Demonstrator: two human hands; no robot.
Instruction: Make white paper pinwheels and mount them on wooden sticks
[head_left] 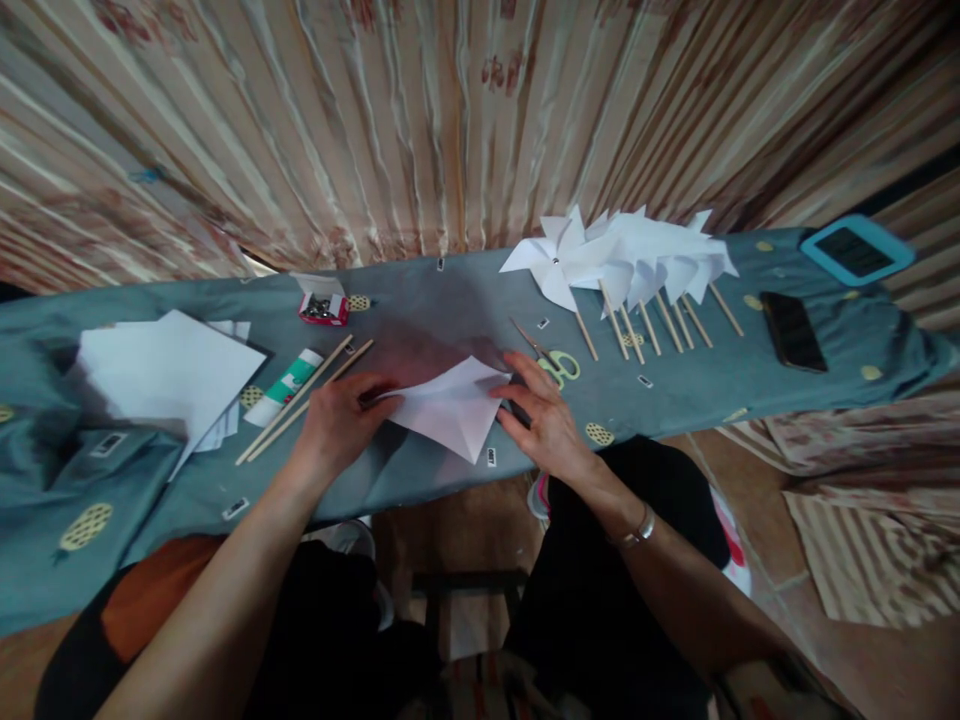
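Note:
Between my hands is a square sheet of white paper (pixel 450 405) with crease lines, turned so its corners point sideways and toward me. My left hand (pixel 349 410) pinches its left corner between thumb and fingers. On the opposite side, my right hand (pixel 540 415) grips the right corner, with a bracelet on that wrist. Green-handled scissors (pixel 561 368) lie just beyond my right hand. Two wooden sticks (pixel 300 405) and a green and white glue stick (pixel 289 385) rest beside my left hand.
Several white paper pinwheels (pixel 559 260) on sticks lie at the back right. A phone (pixel 793 332) and a blue-framed device (pixel 857 250) are farther right. A small red box (pixel 324 306) of metal pieces and a stack of white paper (pixel 165 370) sit left on the cloth-covered table (pixel 442 300).

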